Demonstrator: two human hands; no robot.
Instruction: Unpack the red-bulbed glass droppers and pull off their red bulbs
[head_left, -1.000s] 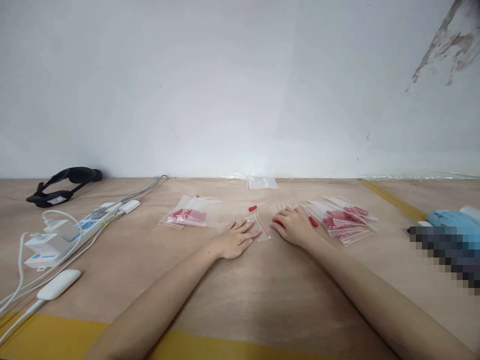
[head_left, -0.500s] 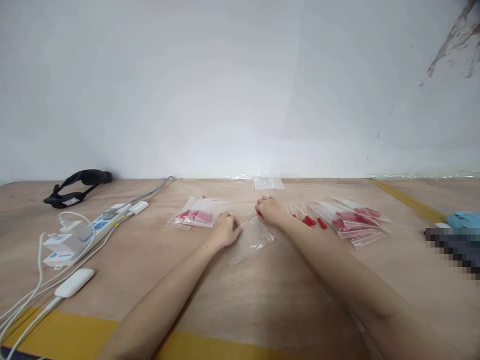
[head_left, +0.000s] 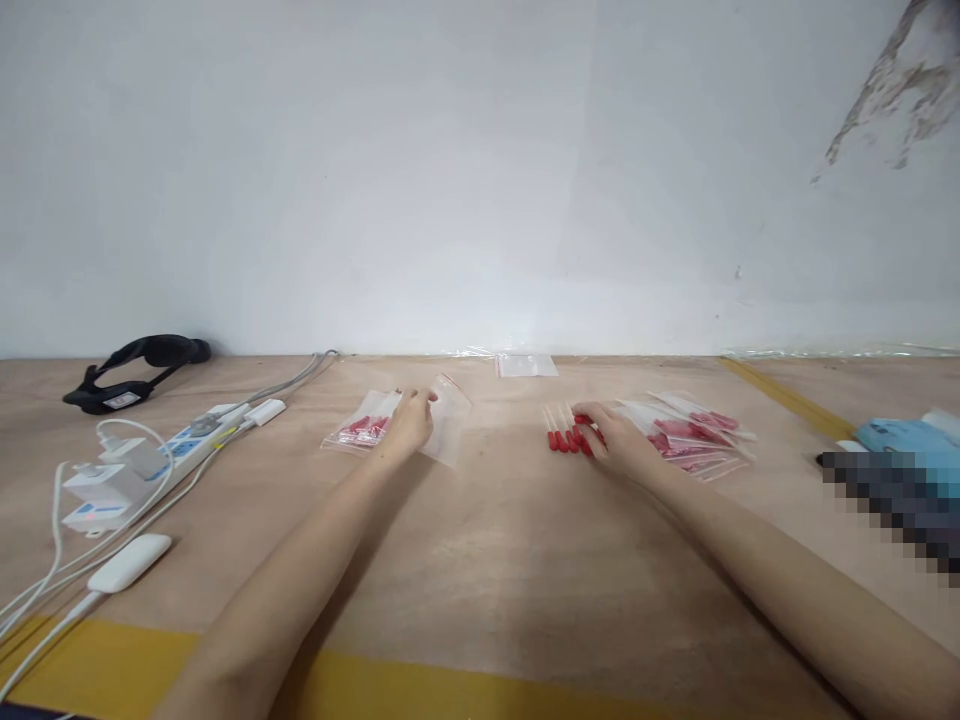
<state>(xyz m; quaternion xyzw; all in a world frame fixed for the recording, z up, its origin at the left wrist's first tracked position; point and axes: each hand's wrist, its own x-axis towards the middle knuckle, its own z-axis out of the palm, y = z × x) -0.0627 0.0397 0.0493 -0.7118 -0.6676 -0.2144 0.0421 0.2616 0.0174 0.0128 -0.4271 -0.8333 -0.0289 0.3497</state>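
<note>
Left hand [head_left: 411, 425] has moved left across the bench [head_left: 495, 560] since half a second ago. It now pinches a small clear bag [head_left: 448, 420], lifted and tilted, just beside and partly over the filled bag [head_left: 358, 432] of red pieces; before, that clear bag lay flat at centre between both hands. Left grip: clenched on the clear bag's edge.

Right hand [head_left: 619, 440] has drawn back to the right. Its fingers rest on a row of red-tipped droppers [head_left: 564, 436] lying side by side on the bench, in front of the pile of packed bags [head_left: 694, 438]. Right grip: fingers curled over the droppers; whether any is actually held cannot be told.

Judgement: the empty bag is in hand, the droppers gathered but not yet in it. Bag and droppers are well apart.

Elsewhere: power strip [head_left: 161, 455] and black headset [head_left: 135, 362] at far left, untouched.
</note>
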